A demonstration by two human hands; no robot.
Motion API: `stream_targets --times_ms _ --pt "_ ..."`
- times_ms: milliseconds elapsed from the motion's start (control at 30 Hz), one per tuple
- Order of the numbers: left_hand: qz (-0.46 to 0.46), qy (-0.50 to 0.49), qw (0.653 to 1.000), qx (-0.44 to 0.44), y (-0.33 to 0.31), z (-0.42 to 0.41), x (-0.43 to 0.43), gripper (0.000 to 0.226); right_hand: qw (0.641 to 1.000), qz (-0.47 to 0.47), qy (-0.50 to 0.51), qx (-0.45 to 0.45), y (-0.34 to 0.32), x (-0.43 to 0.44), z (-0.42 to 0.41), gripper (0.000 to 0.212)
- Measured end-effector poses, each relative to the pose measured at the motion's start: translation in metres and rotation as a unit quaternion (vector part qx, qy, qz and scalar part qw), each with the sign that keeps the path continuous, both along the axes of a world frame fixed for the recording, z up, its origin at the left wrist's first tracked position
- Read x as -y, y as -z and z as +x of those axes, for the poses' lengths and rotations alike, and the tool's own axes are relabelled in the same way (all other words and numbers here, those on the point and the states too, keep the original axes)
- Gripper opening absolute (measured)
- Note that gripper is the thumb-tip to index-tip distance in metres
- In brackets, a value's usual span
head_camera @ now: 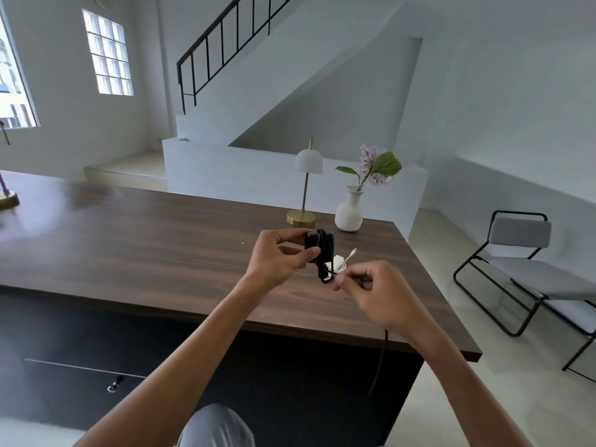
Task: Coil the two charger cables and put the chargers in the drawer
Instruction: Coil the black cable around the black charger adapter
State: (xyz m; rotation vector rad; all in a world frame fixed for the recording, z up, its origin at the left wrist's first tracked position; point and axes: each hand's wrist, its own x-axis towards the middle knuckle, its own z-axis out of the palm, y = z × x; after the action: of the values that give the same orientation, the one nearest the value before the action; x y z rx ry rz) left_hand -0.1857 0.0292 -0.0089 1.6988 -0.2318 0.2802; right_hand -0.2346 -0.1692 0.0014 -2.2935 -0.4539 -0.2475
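Black charger: held above the dark wooden table, cable wound round its body. Nearest us, our right hand pinches the black cable between closed fingertips. Our left hand grips the charger, thumb and fingers closed on it. Just beyond, a white charger lies on the table. Further back stand a brass lamp and a white vase.
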Motion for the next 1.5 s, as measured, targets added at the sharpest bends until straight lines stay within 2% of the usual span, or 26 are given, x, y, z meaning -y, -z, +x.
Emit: stream_targets --times_ms 200,333,467,600,733,967,1067,1167,1233,1333,1400,1500 --pt "0.100 0.039 0.994 -0.029 0.001 -0.006 0.000 0.044 0.994 -0.022 0.027 0.105 -0.060 0.020 0.021 0.021" --pt "0.117 0.097 0.988 -0.025 -0.005 -0.015 0.009 0.040 0.989 -0.012 0.044 0.140 -0.081 0.027 0.049 0.026" --pt "0.088 0.140 0.986 -0.025 -0.013 -0.021 0.012 0.039 0.993 0.026 0.040 0.107 -0.077 0.030 0.071 0.028" --pt "0.049 0.188 0.980 -0.039 -0.017 -0.025 0.011 0.039 0.993 0.104 0.024 0.050 -0.053 0.031 0.076 0.043" --pt "0.006 0.207 0.977 -0.044 -0.016 -0.021 0.007 0.041 0.981 0.196 0.004 -0.012 -0.027 0.022 0.066 0.028" --pt "-0.092 0.155 0.982 -0.051 -0.013 -0.016 0.004 0.039 0.957 0.265 0.006 -0.119 0.033 0.013 0.041 0.022" --pt "-0.149 0.120 0.979 -0.063 -0.015 -0.011 0.002 0.037 0.965 0.234 -0.042 -0.113 0.046 0.007 0.020 0.024" --pt "-0.161 0.080 0.981 -0.065 -0.015 -0.008 0.002 0.036 0.981 0.172 -0.061 -0.073 0.048 0.002 0.003 0.022" --pt "-0.127 0.037 0.990 -0.053 -0.015 -0.007 0.003 0.035 0.990 0.122 -0.063 -0.032 0.043 0.002 -0.003 0.020" --pt "-0.024 -0.015 0.999 -0.022 -0.009 -0.005 0.002 0.038 0.997 0.065 -0.037 0.017 0.022 0.008 -0.009 0.016" --pt "0.045 -0.024 0.999 -0.006 -0.004 -0.004 0.003 0.040 0.998 0.037 -0.024 0.047 0.001 0.013 -0.011 0.016" --pt "0.085 -0.008 0.996 -0.001 -0.001 -0.010 0.006 0.040 0.995 0.004 -0.003 0.101 -0.035 0.022 -0.005 0.016"
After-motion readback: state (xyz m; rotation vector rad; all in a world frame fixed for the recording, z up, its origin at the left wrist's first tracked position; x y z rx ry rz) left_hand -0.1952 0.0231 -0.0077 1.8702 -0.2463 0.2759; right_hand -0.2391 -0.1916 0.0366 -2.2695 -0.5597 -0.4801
